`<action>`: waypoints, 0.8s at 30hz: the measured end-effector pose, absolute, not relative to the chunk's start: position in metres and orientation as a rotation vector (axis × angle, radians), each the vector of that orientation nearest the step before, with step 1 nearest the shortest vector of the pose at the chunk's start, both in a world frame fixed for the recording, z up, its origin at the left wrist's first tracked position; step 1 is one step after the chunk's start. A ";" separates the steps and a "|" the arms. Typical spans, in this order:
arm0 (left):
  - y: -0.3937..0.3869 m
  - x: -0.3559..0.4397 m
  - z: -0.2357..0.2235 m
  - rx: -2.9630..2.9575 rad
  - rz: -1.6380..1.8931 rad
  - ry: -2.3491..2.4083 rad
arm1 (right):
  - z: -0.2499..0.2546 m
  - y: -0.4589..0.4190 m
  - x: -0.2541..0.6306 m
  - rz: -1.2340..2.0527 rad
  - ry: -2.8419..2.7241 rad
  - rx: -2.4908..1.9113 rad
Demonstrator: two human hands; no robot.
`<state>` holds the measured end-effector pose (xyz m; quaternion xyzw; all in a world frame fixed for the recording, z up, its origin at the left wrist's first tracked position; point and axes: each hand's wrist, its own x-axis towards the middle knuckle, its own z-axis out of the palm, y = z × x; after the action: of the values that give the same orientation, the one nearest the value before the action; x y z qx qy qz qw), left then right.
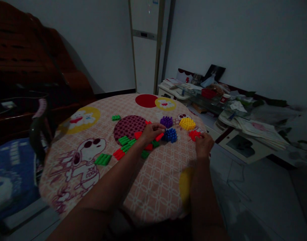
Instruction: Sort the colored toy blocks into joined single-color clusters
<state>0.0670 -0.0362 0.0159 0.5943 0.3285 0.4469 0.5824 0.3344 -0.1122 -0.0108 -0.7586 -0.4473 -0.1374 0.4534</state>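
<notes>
My left hand (150,132) is over the round table, its fingers closed on a red ridged block (159,137). Right beside those fingertips is a cluster of blue knobbed pieces (170,135). At the table's right side, my right hand (204,144) pinches a small red knobbed piece (194,135). Purple knobbed pieces (166,121) and yellow ones (187,123) are grouped behind the blue cluster. Left of and under my left hand are several red and green ridged blocks, among them a green block (103,159) and a red block (118,154). My left forearm hides part of this group.
A patterned cloth covers the table (148,187). One small green block (116,117) lies apart at the far left. A low cabinet (243,140) with papers and bags stands right, a wooden sofa (30,57) left, and a chair (38,134) by the table's left edge.
</notes>
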 end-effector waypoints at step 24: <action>-0.041 0.073 0.019 1.589 1.211 0.829 | 0.010 -0.114 0.211 0.658 -1.287 -1.160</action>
<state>0.0735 -0.0412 0.0186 0.6483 0.3382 0.4943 0.4700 0.2112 -0.1136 0.0104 -0.5007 -0.5552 0.2838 0.6005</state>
